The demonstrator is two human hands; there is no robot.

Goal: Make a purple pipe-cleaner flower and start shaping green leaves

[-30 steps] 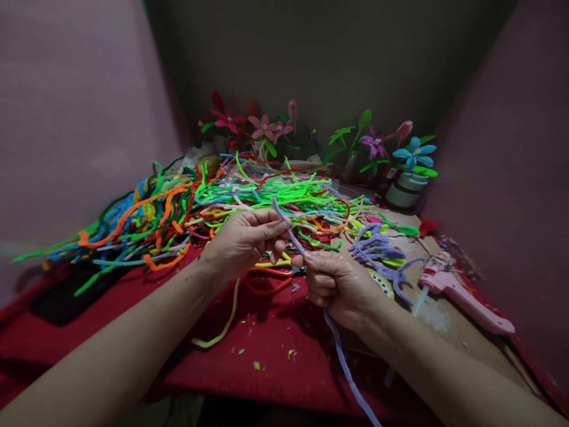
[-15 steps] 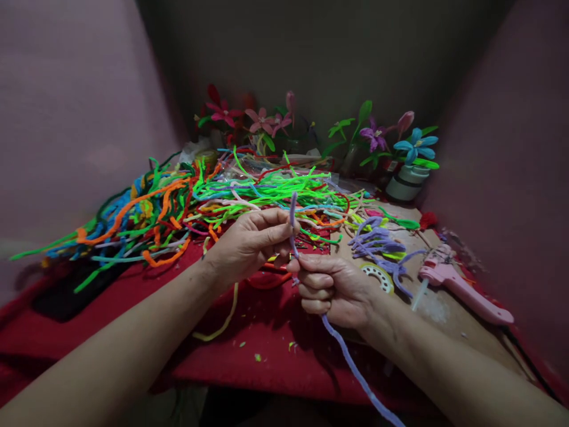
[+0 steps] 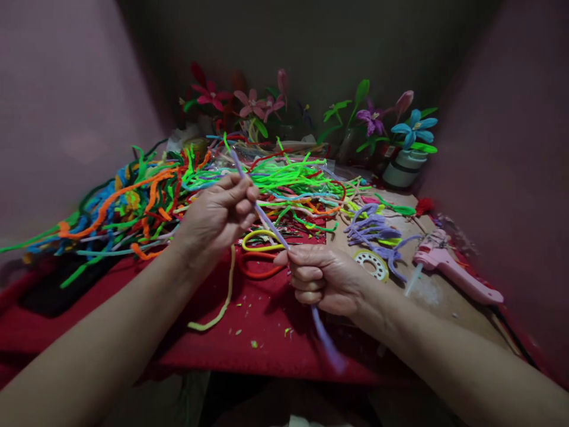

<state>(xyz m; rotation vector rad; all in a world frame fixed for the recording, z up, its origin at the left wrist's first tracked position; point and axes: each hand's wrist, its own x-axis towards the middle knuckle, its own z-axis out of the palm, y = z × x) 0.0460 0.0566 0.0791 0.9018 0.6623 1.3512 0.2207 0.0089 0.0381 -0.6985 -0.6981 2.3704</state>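
A purple pipe cleaner [image 3: 270,225] stretches taut between my two hands above the red-covered table. My left hand [image 3: 217,210] pinches it near its upper end, which sticks out beyond the fingertips. Lower and to the right, my right hand [image 3: 326,276] is closed around it, and the loose tail hangs blurred below the fist. Behind the taut stretch lie a yellow loop [image 3: 262,240] and a red loop [image 3: 255,273], perhaps the handles of scissors. Several bent purple pipe cleaners [image 3: 371,228] lie to the right of my right hand.
A heap of coloured pipe cleaners [image 3: 146,196] spreads across the back and left. On the right, cardboard [image 3: 438,305] carries a pink glue gun [image 3: 457,273] and a tape roll [image 3: 372,265]. Pipe-cleaner flowers stand behind, some in a pale jar [image 3: 404,169]. A dark flat object [image 3: 62,290] lies left.
My left hand has moved up and left, away from my right hand, so a longer straight stretch of the purple pipe cleaner shows. Its hanging tail has become shorter and swung.
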